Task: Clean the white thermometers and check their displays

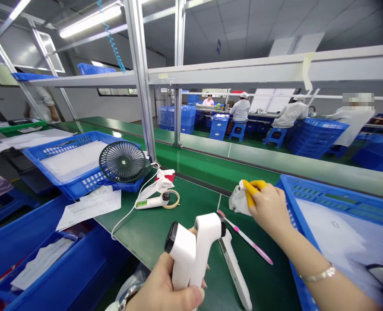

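Two white devices (194, 252) are being clutched together by the left hand (165, 293), a cloth (237, 203) by the right hand (270, 209); a drop is being risked by the crowded grip.

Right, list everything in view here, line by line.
handheld devices: two, white with black ends, in the left hand
third device: one, white, on the green mat
far device: one, white, beside the tape roll
tape roll: one, tan, mid-mat
brush: one, pink, on the mat
cloth: one, white, in the right hand
crates: two near, blue, left and right
fan: one, dark green, against the left crate
papers: several, white, left edge
left hand: one, bare, lower centre
right hand: one, gold bracelet, gripping the cloth
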The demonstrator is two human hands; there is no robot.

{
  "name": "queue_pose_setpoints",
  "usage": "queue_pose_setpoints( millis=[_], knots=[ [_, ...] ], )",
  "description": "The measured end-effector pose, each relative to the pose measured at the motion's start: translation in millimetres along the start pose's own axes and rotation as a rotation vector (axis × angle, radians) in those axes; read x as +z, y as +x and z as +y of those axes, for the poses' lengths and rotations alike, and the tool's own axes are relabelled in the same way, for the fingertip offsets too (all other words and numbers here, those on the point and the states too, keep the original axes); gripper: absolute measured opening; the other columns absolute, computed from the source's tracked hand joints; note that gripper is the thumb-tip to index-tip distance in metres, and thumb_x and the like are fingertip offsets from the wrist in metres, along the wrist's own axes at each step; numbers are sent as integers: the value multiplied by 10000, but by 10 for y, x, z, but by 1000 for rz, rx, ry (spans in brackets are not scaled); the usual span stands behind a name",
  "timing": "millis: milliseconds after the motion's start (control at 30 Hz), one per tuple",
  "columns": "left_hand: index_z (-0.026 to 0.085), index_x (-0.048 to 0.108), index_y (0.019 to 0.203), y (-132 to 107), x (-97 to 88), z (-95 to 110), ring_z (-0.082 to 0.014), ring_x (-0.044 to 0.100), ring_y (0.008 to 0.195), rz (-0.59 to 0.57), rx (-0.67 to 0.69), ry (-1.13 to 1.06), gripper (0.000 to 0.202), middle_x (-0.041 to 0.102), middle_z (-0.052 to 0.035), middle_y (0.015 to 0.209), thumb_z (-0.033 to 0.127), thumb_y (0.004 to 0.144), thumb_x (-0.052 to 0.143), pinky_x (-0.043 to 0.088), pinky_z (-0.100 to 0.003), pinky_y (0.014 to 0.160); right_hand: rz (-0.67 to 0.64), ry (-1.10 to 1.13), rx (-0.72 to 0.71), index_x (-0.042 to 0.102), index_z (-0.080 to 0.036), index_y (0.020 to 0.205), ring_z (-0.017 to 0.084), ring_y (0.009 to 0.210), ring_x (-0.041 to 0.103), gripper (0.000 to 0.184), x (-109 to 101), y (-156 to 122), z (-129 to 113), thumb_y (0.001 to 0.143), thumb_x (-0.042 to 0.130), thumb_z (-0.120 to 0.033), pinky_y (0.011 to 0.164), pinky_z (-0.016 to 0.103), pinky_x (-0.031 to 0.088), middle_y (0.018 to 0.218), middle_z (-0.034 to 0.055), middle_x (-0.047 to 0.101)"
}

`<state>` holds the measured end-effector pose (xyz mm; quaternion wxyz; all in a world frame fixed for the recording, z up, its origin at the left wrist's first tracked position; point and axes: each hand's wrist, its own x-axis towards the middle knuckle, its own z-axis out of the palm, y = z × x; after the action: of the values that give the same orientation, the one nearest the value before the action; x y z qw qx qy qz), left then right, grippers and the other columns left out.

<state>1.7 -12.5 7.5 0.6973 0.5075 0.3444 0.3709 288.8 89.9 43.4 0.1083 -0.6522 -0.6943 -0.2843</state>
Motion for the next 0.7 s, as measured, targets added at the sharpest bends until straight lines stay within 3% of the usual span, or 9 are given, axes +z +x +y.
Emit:
queue_pose_setpoints(
  millis=[200,467,700],
  knots=[
    [139,571,988,-44,-67,73,-176,556,739,-163,-11,25,525,606,-83,831,519,648,699,451,-308,653,-146,-26,82,682,-153,1033,272,855,568,332,321,69,127,864,396,-163,681,364,352,914,154,641],
    [131,567,976,-73,-50,96,-170,553,742,-175,-35,3,539,602,-81,829,522,636,714,450,-311,672,-235,8,104,654,-163,1097,289,915,579,376,416,130,140,877,349,-170,697,381,382,984,164,624],
    [139,511,1126,-65,-26,114,-162,557,745,-170,-32,0,635,595,-71,839,491,643,724,452,-297,676,-218,118,155,697,-142,986,297,810,606,371,485,201,203,835,359,-166,631,384,399,901,167,639]
  ],
)
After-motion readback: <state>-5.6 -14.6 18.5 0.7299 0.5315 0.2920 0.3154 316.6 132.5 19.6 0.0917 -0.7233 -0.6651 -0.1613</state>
